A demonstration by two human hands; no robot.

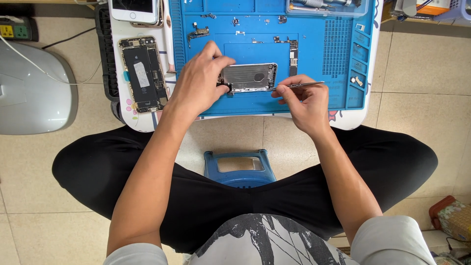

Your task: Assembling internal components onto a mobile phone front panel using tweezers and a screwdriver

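Phone shell lies on blue mat, between hands. Left hand pins its left end. Right hand pinches thin metal tool, tip at shell's near edge.

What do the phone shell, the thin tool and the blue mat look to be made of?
Phone shell: looks like bare metal, a dull grey sheen, steadied by the left hand.
Thin tool in the right hand: probably steel, slim and silvery with a bright glint.
Blue mat: likely silicone or rubber, matte, with moulded compartments and ridges.
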